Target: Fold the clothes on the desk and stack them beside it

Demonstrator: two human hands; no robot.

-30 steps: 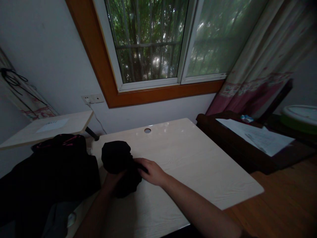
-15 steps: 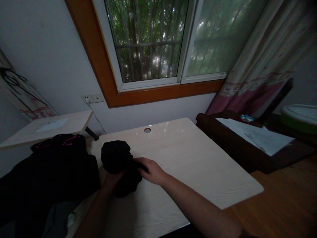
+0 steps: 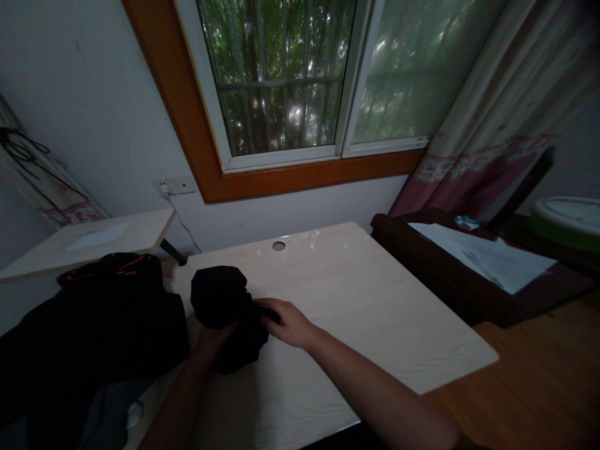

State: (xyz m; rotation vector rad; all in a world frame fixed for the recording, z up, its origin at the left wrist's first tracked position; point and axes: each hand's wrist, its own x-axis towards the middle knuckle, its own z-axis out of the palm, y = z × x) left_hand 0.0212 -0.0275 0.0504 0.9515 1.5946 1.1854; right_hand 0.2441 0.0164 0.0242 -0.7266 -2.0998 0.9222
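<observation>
A bundle of black cloth, rolled or bunched up, is at the left part of the pale wooden table. My left hand grips it from the near left side, its fingers partly hidden under the cloth. On the right, my right hand is closed around a dark flap of the same cloth, thumb below and fingers above. The exact kind of cloth item is too dark to make out.
A heap of dark clothes lies left of the table. Behind it stands a side desk with a paper sheet. To the right is a dark wooden cabinet bearing papers. A window is ahead.
</observation>
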